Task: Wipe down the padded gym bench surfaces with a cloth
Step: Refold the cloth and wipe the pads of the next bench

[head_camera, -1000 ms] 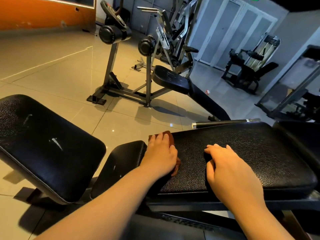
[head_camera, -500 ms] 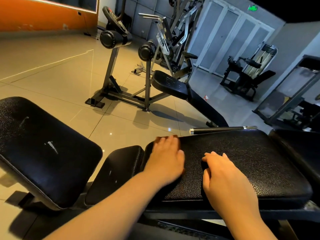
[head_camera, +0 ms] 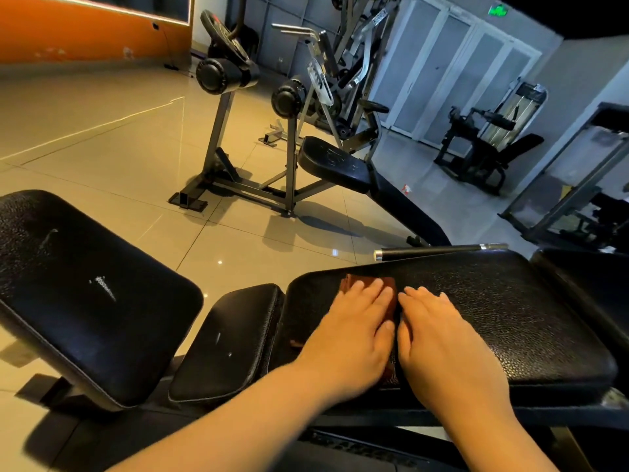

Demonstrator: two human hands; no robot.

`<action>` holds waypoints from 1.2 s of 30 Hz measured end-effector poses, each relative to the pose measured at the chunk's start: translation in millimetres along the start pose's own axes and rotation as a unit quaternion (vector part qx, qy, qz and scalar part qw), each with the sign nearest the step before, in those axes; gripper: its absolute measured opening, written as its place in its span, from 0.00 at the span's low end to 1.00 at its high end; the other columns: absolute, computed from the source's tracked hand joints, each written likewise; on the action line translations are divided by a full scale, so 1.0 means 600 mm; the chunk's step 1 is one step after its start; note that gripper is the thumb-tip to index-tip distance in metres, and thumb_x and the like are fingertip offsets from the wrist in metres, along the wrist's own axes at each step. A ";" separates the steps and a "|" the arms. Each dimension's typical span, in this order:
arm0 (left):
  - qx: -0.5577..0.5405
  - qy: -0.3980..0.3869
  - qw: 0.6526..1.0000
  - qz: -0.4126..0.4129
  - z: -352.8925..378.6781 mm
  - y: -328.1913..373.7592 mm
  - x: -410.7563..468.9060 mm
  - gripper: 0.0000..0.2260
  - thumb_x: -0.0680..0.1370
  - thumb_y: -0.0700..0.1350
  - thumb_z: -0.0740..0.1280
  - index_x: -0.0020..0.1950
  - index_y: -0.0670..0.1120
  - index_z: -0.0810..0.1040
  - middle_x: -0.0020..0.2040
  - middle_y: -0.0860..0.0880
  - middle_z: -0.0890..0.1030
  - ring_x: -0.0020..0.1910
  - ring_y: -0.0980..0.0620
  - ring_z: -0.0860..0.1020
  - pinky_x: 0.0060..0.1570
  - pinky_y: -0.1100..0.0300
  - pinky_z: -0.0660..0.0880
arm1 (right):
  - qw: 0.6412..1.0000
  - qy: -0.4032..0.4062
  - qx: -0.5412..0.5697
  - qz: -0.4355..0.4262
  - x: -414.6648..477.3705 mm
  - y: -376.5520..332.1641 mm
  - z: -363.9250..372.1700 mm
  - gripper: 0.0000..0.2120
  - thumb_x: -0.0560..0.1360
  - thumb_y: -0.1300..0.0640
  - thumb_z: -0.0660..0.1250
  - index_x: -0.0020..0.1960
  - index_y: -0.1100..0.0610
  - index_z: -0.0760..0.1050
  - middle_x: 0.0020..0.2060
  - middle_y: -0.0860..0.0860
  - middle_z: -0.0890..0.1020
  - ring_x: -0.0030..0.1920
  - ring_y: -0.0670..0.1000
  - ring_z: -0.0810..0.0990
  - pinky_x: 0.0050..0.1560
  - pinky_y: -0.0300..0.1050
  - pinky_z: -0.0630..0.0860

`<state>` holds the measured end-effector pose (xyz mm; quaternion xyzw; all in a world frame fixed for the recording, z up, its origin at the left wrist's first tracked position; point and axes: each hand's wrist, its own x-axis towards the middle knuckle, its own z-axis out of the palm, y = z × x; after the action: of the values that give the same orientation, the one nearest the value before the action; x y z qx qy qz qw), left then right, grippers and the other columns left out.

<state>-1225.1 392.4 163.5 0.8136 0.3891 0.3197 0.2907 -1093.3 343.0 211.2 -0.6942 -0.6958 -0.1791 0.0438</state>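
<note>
The left hand [head_camera: 354, 335] lies palm down on the cloth [head_camera: 348, 281]. Its grip is wide: fingers straight and slightly spread, pressing flat, with nothing curled round the fabric. The right hand [head_camera: 446, 345] lies just beside it, also palm down. Its grip is wide as well, holding nothing, with the fingers resting on the bare seat pad [head_camera: 517, 311].

Cloth: one, reddish brown, apparently folded. Most of it is hidden under the left hand. A strip shows beyond the fingertips, a narrow edge shows in the gap between the two hands, and a small corner shows beside the left wrist. It lies on the left end of the seat pad, near the rounded edge.

Seat pad: black, pebble-grained covering, rounded corners, slightly glossy, set on a dark frame.

Pads close by, four in total, all black:
- the seat pad under the hands;
- one small pad [head_camera: 231, 342] touching its left end, with two short pale scuffs;
- one large pad [head_camera: 88, 294] farther left, tilted, with pale scratches;
- one side pad [head_camera: 592, 284] at the right edge, partly out of view.

One dark bar [head_camera: 439, 251] with metal ends lies along the far edge of the seat pad.

Beyond, on the glossy tiled floor [head_camera: 119, 158], stands one further bench [head_camera: 335, 165] with two round rollers [head_camera: 221, 76] on upright posts.
</note>
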 end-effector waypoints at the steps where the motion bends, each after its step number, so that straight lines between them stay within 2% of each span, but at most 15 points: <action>1: -0.009 0.004 1.000 0.010 0.000 -0.005 -0.014 0.24 0.85 0.53 0.52 0.81 0.54 0.53 0.81 0.58 0.51 0.79 0.58 0.45 0.77 0.60 0.41 | 1.000 -0.003 -0.004 -0.006 0.002 0.000 -0.001 0.19 0.79 0.55 0.63 0.69 0.57 0.75 0.68 0.54 0.77 0.72 0.53 0.72 0.74 0.47 0.56; 4: -0.010 0.005 0.999 -0.041 -0.006 -0.043 0.014 0.23 0.85 0.53 0.52 0.81 0.53 0.55 0.81 0.56 0.54 0.79 0.57 0.48 0.77 0.58 0.45 | 1.000 0.011 -0.023 0.003 0.001 -0.002 0.001 0.15 0.73 0.57 0.72 0.59 0.59 0.82 0.58 0.55 0.83 0.63 0.55 0.81 0.68 0.50 0.66; 7: 0.019 0.014 0.994 -0.110 -0.002 -0.034 0.040 0.24 0.85 0.52 0.51 0.81 0.50 0.54 0.82 0.51 0.52 0.80 0.51 0.47 0.79 0.52 0.44 | 0.999 0.025 -0.029 0.006 -0.002 -0.003 0.005 0.16 0.70 0.58 0.74 0.57 0.60 0.83 0.56 0.56 0.84 0.60 0.56 0.82 0.66 0.52 0.69; 10: 0.031 0.011 0.998 -0.056 0.009 0.012 0.004 0.24 0.85 0.52 0.50 0.81 0.51 0.52 0.82 0.53 0.50 0.80 0.53 0.44 0.78 0.54 0.38 | 0.999 0.030 -0.044 -0.004 -0.002 0.000 0.007 0.16 0.71 0.57 0.72 0.58 0.60 0.82 0.58 0.56 0.84 0.62 0.56 0.81 0.67 0.52 0.68; 13: 0.030 0.012 0.999 -0.012 0.002 -0.005 -0.025 0.23 0.85 0.53 0.50 0.81 0.55 0.53 0.81 0.58 0.52 0.79 0.58 0.45 0.77 0.57 0.37 | 0.999 0.031 -0.042 -0.004 -0.002 0.000 0.006 0.16 0.70 0.58 0.73 0.57 0.60 0.83 0.57 0.56 0.84 0.62 0.56 0.81 0.68 0.50 0.65; 18: 0.086 -0.002 0.982 -0.167 -0.002 -0.048 0.047 0.26 0.84 0.56 0.47 0.81 0.47 0.51 0.82 0.47 0.50 0.80 0.45 0.46 0.78 0.46 0.41 | 1.000 0.019 -0.023 -0.003 -0.001 -0.001 0.004 0.15 0.72 0.58 0.71 0.58 0.59 0.82 0.59 0.55 0.83 0.63 0.55 0.80 0.70 0.49 0.63; 21: 0.066 -0.017 0.992 -0.102 0.005 -0.004 0.023 0.26 0.84 0.55 0.48 0.82 0.50 0.48 0.82 0.51 0.45 0.80 0.49 0.42 0.78 0.50 0.39 | 1.000 0.012 -0.021 0.003 -0.003 -0.001 0.000 0.16 0.73 0.57 0.69 0.59 0.59 0.81 0.61 0.55 0.82 0.65 0.55 0.79 0.71 0.48 0.61; 23: 0.053 -0.013 0.998 -0.021 -0.001 0.006 -0.032 0.25 0.85 0.55 0.49 0.82 0.54 0.49 0.82 0.56 0.47 0.80 0.55 0.41 0.78 0.55 0.40 | 1.000 0.003 -0.020 0.005 -0.006 -0.001 0.001 0.15 0.73 0.58 0.69 0.58 0.59 0.82 0.60 0.56 0.82 0.65 0.56 0.79 0.71 0.49 0.61; 25: 0.051 0.001 0.999 -0.001 -0.005 -0.015 -0.073 0.26 0.84 0.58 0.50 0.81 0.55 0.49 0.81 0.58 0.48 0.79 0.58 0.42 0.78 0.56 0.43 | 1.000 0.014 -0.012 0.006 -0.008 -0.003 -0.001 0.14 0.71 0.60 0.71 0.56 0.59 0.82 0.58 0.55 0.83 0.63 0.56 0.81 0.69 0.49 0.63; 27: 0.052 -0.007 0.995 -0.081 -0.010 -0.051 -0.067 0.27 0.84 0.58 0.49 0.81 0.52 0.49 0.81 0.55 0.47 0.80 0.55 0.42 0.78 0.55 0.45 | 1.000 0.017 -0.004 0.011 -0.012 -0.004 -0.001 0.13 0.69 0.60 0.75 0.53 0.59 0.83 0.55 0.54 0.84 0.60 0.55 0.83 0.67 0.49 0.65; 29: 0.045 -0.007 0.980 -0.192 -0.012 -0.069 -0.023 0.28 0.84 0.57 0.48 0.81 0.46 0.50 0.82 0.46 0.49 0.80 0.47 0.45 0.79 0.50 0.46 | 1.000 0.020 -0.003 0.022 -0.009 -0.004 0.000 0.14 0.66 0.60 0.77 0.51 0.57 0.84 0.53 0.53 0.85 0.57 0.54 0.84 0.64 0.47 0.67; 31: 0.048 0.000 0.974 -0.221 -0.010 -0.054 0.039 0.27 0.84 0.55 0.48 0.79 0.41 0.57 0.79 0.39 0.57 0.78 0.40 0.54 0.77 0.44 0.52 | 0.999 0.022 0.005 0.027 -0.004 -0.010 -0.014 0.14 0.66 0.58 0.77 0.51 0.55 0.83 0.53 0.50 0.85 0.57 0.53 0.84 0.62 0.42 0.68; 34: 0.060 -0.004 0.991 -0.120 0.005 0.011 0.079 0.24 0.85 0.53 0.49 0.79 0.45 0.57 0.79 0.44 0.58 0.78 0.44 0.55 0.77 0.47 0.51 | 0.998 -0.001 0.062 0.024 -0.003 -0.011 -0.034 0.13 0.81 0.55 0.60 0.64 0.51 0.74 0.63 0.44 0.76 0.70 0.47 0.71 0.69 0.36 0.62; 35: 0.055 -0.011 0.995 -0.077 0.005 0.027 0.070 0.24 0.85 0.53 0.49 0.80 0.47 0.55 0.81 0.47 0.56 0.79 0.47 0.52 0.77 0.49 0.49 | 0.998 0.003 0.066 0.014 -0.005 -0.007 -0.038 0.13 0.82 0.56 0.58 0.65 0.50 0.73 0.63 0.44 0.75 0.70 0.47 0.70 0.70 0.36 0.61; 36: 0.046 -0.019 0.998 -0.049 0.001 0.035 0.054 0.24 0.85 0.53 0.50 0.81 0.49 0.54 0.81 0.50 0.53 0.80 0.50 0.49 0.77 0.51 0.47 | 0.999 -0.015 0.051 0.006 -0.005 -0.005 -0.044 0.13 0.81 0.57 0.60 0.63 0.52 0.75 0.62 0.46 0.77 0.68 0.48 0.72 0.69 0.37 0.63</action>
<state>-1199.0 407.8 187.6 0.8120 0.4374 0.2709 0.2754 -1100.8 331.8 234.1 -0.6979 -0.7003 -0.1330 0.0696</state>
